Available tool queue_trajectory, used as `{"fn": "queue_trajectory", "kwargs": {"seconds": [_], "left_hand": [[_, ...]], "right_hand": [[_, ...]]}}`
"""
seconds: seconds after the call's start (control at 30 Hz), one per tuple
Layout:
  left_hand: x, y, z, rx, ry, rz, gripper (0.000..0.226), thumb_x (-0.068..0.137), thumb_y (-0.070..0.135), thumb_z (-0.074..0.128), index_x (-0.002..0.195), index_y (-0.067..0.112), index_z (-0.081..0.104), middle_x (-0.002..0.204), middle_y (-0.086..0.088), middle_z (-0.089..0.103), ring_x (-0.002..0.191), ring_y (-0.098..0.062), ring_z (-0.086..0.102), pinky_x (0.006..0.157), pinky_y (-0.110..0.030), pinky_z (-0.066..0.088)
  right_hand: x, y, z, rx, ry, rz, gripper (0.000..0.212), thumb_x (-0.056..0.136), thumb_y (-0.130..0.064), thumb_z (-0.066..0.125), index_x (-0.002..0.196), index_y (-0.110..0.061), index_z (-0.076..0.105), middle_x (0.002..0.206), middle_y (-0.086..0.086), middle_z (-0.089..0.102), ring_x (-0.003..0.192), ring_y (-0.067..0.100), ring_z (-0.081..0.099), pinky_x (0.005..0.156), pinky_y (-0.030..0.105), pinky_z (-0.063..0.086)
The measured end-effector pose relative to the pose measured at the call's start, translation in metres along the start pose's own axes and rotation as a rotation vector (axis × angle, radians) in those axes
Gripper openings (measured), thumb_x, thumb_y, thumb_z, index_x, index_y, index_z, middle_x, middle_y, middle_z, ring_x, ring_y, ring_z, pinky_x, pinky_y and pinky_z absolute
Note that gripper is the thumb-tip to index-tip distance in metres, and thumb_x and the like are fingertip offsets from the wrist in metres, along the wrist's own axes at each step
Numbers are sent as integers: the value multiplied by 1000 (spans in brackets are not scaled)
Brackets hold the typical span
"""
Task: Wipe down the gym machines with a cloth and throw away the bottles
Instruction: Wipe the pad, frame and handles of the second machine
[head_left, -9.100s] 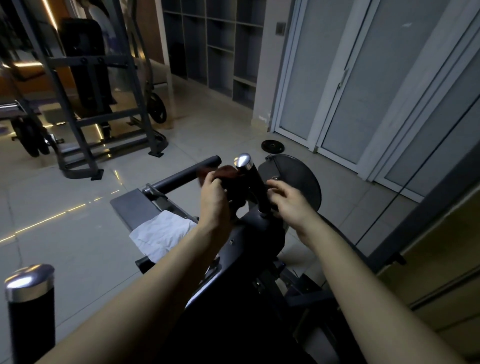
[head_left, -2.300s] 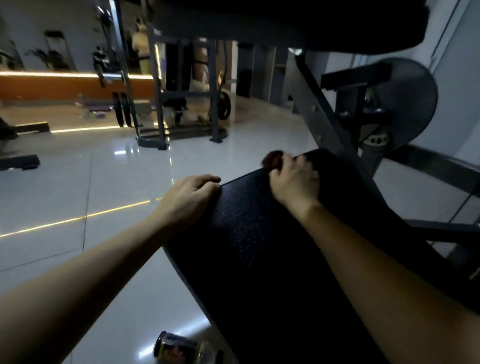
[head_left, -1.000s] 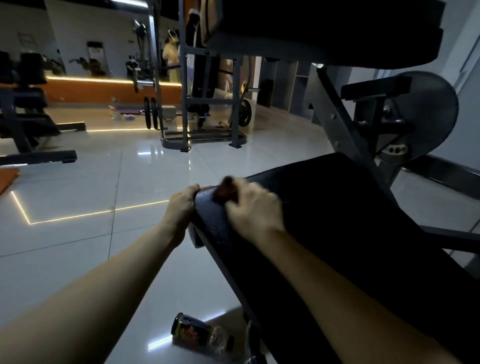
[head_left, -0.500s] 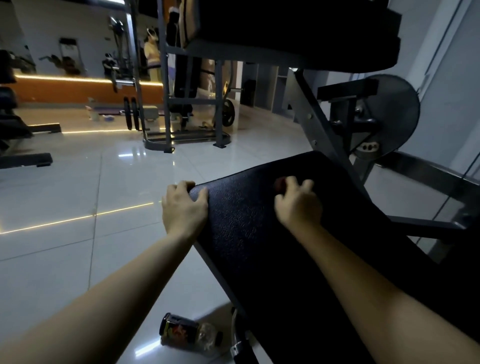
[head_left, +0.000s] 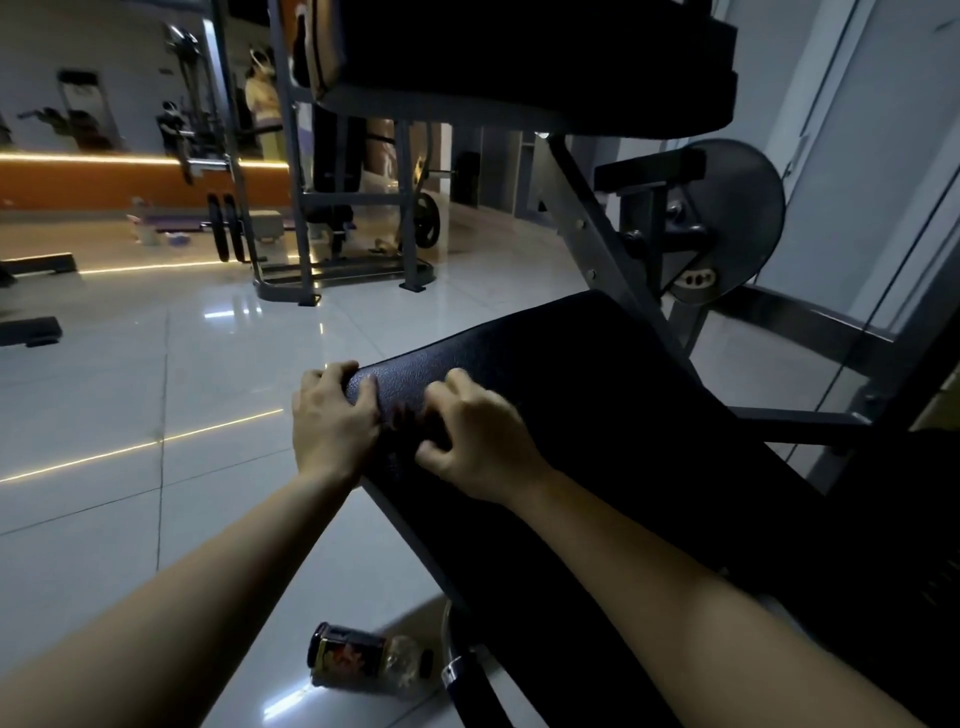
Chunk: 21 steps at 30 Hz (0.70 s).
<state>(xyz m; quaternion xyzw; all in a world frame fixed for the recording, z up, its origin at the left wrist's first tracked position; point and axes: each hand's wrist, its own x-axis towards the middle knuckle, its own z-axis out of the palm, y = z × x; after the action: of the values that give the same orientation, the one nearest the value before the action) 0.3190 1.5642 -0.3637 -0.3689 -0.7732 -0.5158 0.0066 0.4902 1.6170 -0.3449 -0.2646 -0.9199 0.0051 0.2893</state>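
Cloth (head_left: 401, 422), a dark blur, lies on the pad (head_left: 597, 415) under our right hand (head_left: 480, 439), its fingers clenched on it; half a second ago that hand was farther right, now it sits just beside our left hand (head_left: 332, 415), which still grips the pad's corner; the bottle (head_left: 363, 657) lies below.
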Motion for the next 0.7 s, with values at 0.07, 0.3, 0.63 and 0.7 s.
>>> {"fn": "queue_trajectory", "kwargs": {"seconds": [0.07,0.3,0.63,0.7], "left_hand": [[0,1,-1,36,-16,11,38,100,35,55,132,15,62,125,-17,55,123,-36,49,106,-40,37],[-2,10,1,150,-22,-22,40,101,37,49,132,14,57,129,-20,51,122,-41,46,104,-46,38],[2,12,-8,379,-127,28,40,103,43,42,131,16,53,127,-22,52,121,-43,48,101,-51,39],[0,15,-6,420,-110,64,38,103,40,40,126,12,53,125,-23,54,117,-43,49,97,-51,40]], "right_hand": [[9,48,-6,-116,95,240,33,78,-39,65,98,-15,55,104,10,54,86,34,61,71,38,48],[5,64,-8,-174,171,646,32,88,-30,53,112,-9,50,110,16,57,89,38,65,67,37,48],[-7,74,-14,-117,95,217,28,81,-34,55,102,-16,55,101,10,60,83,35,63,64,37,48],[-8,129,-27,-156,124,606,28,90,-31,55,110,-12,52,110,16,58,87,37,63,66,37,45]]}}
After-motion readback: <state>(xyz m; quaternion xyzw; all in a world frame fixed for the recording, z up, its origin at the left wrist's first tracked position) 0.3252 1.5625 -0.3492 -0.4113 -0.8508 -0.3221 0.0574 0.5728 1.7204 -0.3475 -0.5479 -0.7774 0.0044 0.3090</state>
